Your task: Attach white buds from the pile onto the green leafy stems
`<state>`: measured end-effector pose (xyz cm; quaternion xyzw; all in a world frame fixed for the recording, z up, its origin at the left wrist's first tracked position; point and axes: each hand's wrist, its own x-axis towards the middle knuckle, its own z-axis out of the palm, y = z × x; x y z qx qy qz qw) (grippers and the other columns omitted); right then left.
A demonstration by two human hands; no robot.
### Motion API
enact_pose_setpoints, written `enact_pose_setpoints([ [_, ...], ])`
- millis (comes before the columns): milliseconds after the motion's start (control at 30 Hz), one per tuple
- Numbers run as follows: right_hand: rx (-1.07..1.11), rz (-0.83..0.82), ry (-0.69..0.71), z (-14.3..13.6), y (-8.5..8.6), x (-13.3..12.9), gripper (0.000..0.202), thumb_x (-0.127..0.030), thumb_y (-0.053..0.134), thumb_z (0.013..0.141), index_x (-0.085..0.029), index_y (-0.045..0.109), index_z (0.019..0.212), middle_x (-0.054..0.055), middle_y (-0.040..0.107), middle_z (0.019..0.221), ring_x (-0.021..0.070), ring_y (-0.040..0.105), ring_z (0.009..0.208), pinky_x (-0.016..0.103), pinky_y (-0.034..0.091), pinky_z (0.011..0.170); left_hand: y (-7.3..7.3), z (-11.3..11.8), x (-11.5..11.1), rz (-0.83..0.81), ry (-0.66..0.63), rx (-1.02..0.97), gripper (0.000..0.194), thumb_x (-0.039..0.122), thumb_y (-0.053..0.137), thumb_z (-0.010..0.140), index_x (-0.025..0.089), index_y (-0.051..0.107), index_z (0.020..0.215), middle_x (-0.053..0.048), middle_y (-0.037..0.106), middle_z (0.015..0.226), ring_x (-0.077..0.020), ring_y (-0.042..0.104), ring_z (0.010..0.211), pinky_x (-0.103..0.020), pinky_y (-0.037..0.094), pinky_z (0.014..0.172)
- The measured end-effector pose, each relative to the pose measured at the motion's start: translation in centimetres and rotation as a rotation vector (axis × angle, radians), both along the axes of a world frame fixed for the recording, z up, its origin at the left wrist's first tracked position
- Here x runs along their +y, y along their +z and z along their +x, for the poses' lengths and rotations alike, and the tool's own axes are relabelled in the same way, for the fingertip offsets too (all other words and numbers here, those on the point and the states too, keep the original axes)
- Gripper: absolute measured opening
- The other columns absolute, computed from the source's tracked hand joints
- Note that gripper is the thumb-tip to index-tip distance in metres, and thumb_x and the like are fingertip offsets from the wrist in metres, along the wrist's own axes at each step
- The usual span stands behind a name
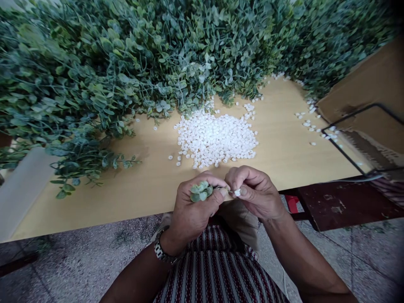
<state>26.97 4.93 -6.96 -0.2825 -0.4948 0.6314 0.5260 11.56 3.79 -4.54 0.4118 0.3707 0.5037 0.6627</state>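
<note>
My left hand [197,206] is closed round a small green leafy sprig [201,191], its leaves showing above the fingers and its thin stem pointing right. Between the thumb and fingers of my right hand [257,191] is a small white bead [237,192], at the tip of the stem. Both hands are close together over the table's front edge. Just beyond them lies a heap of small white beads [217,136] on the light wooden table [151,181].
A large mass of green artificial foliage [142,54] covers the back of the table. Loose beads [307,123] lie at the right, near a torn cardboard box [369,84] and a dark metal frame [344,155]. A dark red bench [347,204] stands at lower right.
</note>
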Motion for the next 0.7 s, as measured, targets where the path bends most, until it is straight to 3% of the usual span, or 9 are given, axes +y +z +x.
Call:
enact_pose_setpoints([
  [333, 0.018, 0.039, 0.055, 0.14, -0.2, -0.15, 0.003, -0.021, 0.065, 0.081, -0.018, 0.064, 0.079, 0.0, 0.057, 0.07, 0.0116, 0.052, 0.065, 0.025, 0.04, 0.061, -0.97, -0.15, 0.06, 0.139, -0.002, 0.057, 0.006, 0.021, 0.065, 0.077, 0.017, 0.066, 0.072, 0.0, 0.052, 0.066, -0.008, 0.043, 0.052, -0.022, 0.037, 0.046],
  [700, -0.02, 0.052, 0.064, 0.27, -0.35, -0.17, 0.001, -0.018, 0.064, 0.081, -0.018, 0.064, 0.081, 0.0, 0.057, 0.073, 0.0114, 0.05, 0.066, 0.026, 0.038, 0.061, -0.74, -0.45, 0.41, 0.189, -0.024, 0.126, 0.005, 0.019, 0.063, 0.077, 0.018, 0.065, 0.072, -0.001, 0.053, 0.067, -0.0103, 0.045, 0.055, -0.024, 0.036, 0.048],
])
